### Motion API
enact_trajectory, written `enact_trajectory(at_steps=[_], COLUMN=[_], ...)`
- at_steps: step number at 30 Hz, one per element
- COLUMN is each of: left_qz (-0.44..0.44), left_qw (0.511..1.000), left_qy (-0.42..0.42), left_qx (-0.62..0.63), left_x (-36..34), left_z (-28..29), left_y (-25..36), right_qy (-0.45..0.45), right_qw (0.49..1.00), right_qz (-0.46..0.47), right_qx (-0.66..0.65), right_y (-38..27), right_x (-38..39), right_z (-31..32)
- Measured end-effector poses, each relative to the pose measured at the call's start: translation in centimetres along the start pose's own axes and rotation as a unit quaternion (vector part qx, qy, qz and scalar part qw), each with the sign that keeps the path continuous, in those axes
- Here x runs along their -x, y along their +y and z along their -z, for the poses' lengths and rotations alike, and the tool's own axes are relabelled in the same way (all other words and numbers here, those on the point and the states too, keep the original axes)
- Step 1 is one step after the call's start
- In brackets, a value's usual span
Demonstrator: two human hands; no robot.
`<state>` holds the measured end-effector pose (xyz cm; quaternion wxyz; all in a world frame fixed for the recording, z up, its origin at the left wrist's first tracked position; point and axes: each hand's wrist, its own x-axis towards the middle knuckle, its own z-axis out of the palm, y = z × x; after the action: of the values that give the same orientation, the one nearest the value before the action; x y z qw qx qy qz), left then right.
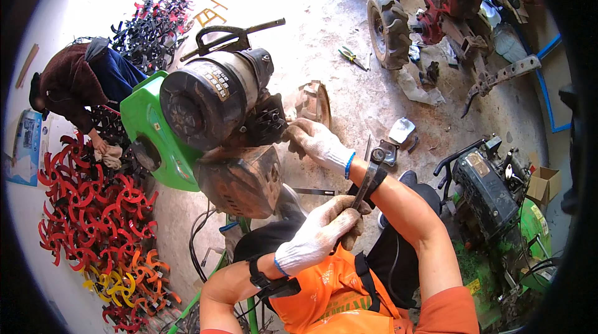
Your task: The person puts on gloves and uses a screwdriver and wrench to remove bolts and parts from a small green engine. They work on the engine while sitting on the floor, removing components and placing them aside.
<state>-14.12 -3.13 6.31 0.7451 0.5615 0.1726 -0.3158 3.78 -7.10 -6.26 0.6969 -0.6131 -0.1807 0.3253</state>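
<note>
My left hand (321, 228), in a white knit glove with dark fingertips, is closed around a long, slim metal wrench-like tool (363, 192). The tool points up across my right forearm; its exact kind is unclear. My right hand (321, 146), gloved the same way, reaches to the side of a dirty engine (265, 119). Its fingers are curled together at the engine, and anything between them is hidden. The engine carries a large black round canister (193, 100), a green tank or cover (149, 119) and a rusty box-shaped housing (240, 181).
A person (84, 81) bends over piles of red curved blades (93, 209) at left. Pliers (353, 58) lie on the floor. A red machine with a treaded wheel (387, 28) stands far right; a black-and-green engine unit (486, 190) is near right, beside a cardboard box (543, 184).
</note>
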Motion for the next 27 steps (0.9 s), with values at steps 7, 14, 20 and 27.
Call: enact_trajectory(at_steps=[7, 14, 20, 27], left_qz=[-0.002, 0.013, 0.018, 0.034], left_qw=[1.0, 1.0, 1.0, 0.999], left_qy=[-0.028, -0.024, -0.008, 0.032], left_qx=[-0.01, -0.011, -0.021, -0.013], left_x=[-0.2, -0.8, -0.8, -0.9], left_z=[-0.3, -0.7, -0.8, -0.8], left_y=[-0.1, -0.1, 0.3, 0.9], right_qy=[-0.036, -0.085, -0.002, 0.097], right_qw=[0.999, 0.981, 0.959, 0.981], right_qz=[0.029, 0.01, 0.055, 0.093], right_qx=[0.011, -0.177, 0.278, 0.142], right_y=[0.7, 2.5, -1.1, -3.5], right_x=[0.9, 0.2, -1.1, -2.7], right_z=[-2.0, -4.4, 2.2, 6.2])
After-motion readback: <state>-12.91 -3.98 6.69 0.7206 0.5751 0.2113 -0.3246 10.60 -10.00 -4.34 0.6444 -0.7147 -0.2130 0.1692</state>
